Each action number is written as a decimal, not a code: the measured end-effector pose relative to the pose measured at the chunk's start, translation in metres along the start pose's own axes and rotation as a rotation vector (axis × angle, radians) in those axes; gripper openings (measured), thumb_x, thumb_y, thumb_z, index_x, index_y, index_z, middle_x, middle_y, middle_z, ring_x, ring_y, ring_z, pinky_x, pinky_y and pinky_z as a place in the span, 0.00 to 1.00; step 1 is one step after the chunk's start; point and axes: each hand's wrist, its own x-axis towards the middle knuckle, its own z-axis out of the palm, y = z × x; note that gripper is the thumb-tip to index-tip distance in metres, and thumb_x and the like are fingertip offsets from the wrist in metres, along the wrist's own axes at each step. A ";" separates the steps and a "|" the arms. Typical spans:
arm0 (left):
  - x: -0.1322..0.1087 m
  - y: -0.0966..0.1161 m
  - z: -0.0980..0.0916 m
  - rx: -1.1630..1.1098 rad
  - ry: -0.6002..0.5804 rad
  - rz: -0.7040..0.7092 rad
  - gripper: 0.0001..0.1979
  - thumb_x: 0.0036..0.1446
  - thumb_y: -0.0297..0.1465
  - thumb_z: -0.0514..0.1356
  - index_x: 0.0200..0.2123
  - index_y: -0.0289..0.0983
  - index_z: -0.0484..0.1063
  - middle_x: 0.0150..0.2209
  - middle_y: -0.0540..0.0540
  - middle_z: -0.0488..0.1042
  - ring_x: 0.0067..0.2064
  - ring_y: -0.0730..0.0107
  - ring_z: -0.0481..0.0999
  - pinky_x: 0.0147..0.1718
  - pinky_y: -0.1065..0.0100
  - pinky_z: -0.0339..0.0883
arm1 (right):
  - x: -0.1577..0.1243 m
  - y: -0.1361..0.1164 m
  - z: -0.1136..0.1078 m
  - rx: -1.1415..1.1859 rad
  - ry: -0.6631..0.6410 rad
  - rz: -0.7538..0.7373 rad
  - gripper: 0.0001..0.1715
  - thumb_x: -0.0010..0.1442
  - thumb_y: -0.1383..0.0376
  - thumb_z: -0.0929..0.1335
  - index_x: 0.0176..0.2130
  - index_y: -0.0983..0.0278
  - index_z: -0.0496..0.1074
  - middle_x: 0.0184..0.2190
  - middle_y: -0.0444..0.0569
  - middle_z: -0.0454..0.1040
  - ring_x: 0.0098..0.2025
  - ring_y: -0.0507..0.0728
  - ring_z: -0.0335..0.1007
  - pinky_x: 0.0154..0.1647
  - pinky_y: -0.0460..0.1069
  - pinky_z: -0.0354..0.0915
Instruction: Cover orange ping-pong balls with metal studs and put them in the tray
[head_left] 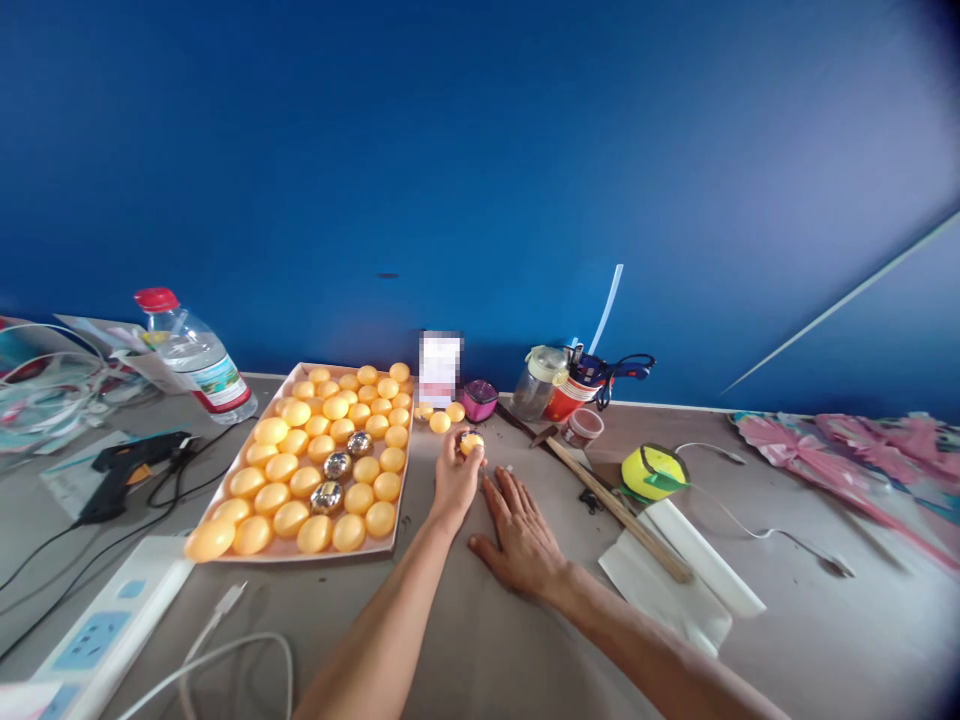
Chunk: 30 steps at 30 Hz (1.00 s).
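Observation:
My left hand (454, 478) is closed around a yellow ball (472, 443), held just above the table to the right of a pink tray (301, 552). The tray holds several yellow balls (315, 470) and three shiny silver ones (337, 465). My right hand (520, 535) lies flat on the table beside the left, fingers stretched out and holding nothing. Two loose yellow balls (446, 417) rest on the table just beyond my left hand.
A water bottle (196, 356) lies at the back left, with a black glue gun (124, 472) and a power strip (112, 625) in front. A pink box (478, 399), jar (541, 381), red cup (574, 395), wooden sticks (619, 508), yellow lemon-shaped object (652, 472) and white paper (675, 580) lie right.

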 end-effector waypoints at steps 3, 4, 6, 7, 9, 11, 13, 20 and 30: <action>0.000 0.003 -0.001 0.032 0.000 0.003 0.13 0.49 0.33 0.59 0.39 0.37 0.67 0.36 0.48 0.69 0.28 0.76 0.71 0.30 0.71 0.68 | 0.005 0.002 -0.005 0.075 0.020 -0.034 0.40 0.53 0.58 0.66 0.61 0.69 0.53 0.62 0.62 0.51 0.64 0.65 0.43 0.60 0.62 0.50; 0.000 0.003 -0.002 0.035 -0.001 0.004 0.13 0.50 0.33 0.59 0.40 0.36 0.66 0.35 0.48 0.69 0.27 0.76 0.71 0.30 0.71 0.67 | 0.003 0.003 -0.007 0.100 0.034 -0.051 0.38 0.54 0.59 0.65 0.60 0.70 0.54 0.61 0.62 0.53 0.63 0.65 0.45 0.60 0.62 0.52; 0.000 0.003 -0.002 0.034 -0.006 0.006 0.13 0.50 0.33 0.59 0.40 0.37 0.66 0.34 0.49 0.69 0.26 0.77 0.71 0.30 0.71 0.67 | -0.009 0.004 -0.010 0.128 0.063 -0.085 0.34 0.57 0.60 0.63 0.59 0.70 0.55 0.60 0.63 0.53 0.63 0.64 0.46 0.59 0.62 0.53; 0.000 0.002 -0.002 0.027 -0.008 0.006 0.13 0.50 0.33 0.58 0.41 0.37 0.65 0.34 0.49 0.69 0.26 0.77 0.71 0.29 0.71 0.67 | -0.019 0.004 -0.011 0.129 0.077 -0.114 0.34 0.57 0.59 0.63 0.60 0.69 0.54 0.61 0.62 0.53 0.63 0.65 0.45 0.59 0.62 0.53; 0.000 0.000 -0.001 0.006 -0.013 0.002 0.14 0.50 0.33 0.59 0.41 0.37 0.65 0.34 0.49 0.69 0.26 0.77 0.70 0.29 0.71 0.68 | -0.039 0.001 -0.012 0.099 0.074 -0.150 0.37 0.57 0.59 0.64 0.61 0.69 0.52 0.63 0.61 0.49 0.64 0.65 0.41 0.59 0.63 0.52; 0.001 -0.002 0.000 -0.010 -0.014 -0.003 0.14 0.49 0.33 0.59 0.41 0.37 0.65 0.34 0.49 0.69 0.27 0.76 0.70 0.30 0.71 0.68 | -0.055 -0.004 -0.011 0.047 0.037 -0.165 0.41 0.55 0.56 0.65 0.62 0.70 0.50 0.64 0.62 0.44 0.65 0.67 0.36 0.60 0.64 0.50; 0.001 -0.003 0.000 -0.008 -0.009 -0.011 0.15 0.49 0.33 0.60 0.41 0.37 0.65 0.34 0.49 0.69 0.27 0.76 0.70 0.30 0.71 0.68 | -0.061 -0.010 -0.009 -0.008 -0.020 -0.157 0.43 0.54 0.53 0.65 0.62 0.69 0.49 0.65 0.62 0.42 0.65 0.68 0.34 0.61 0.66 0.46; 0.000 0.000 -0.003 -0.019 0.021 -0.023 0.17 0.49 0.35 0.60 0.42 0.36 0.65 0.34 0.48 0.69 0.27 0.76 0.72 0.29 0.71 0.68 | -0.021 -0.009 0.001 -0.101 0.046 0.002 0.42 0.55 0.55 0.65 0.62 0.67 0.50 0.65 0.61 0.43 0.65 0.68 0.35 0.61 0.66 0.42; 0.001 -0.003 -0.004 -0.031 0.018 0.000 0.16 0.50 0.35 0.60 0.42 0.37 0.65 0.35 0.48 0.69 0.29 0.75 0.72 0.31 0.71 0.68 | 0.032 0.008 0.008 -0.132 0.095 0.050 0.35 0.58 0.53 0.61 0.59 0.67 0.55 0.62 0.62 0.50 0.64 0.66 0.43 0.59 0.62 0.47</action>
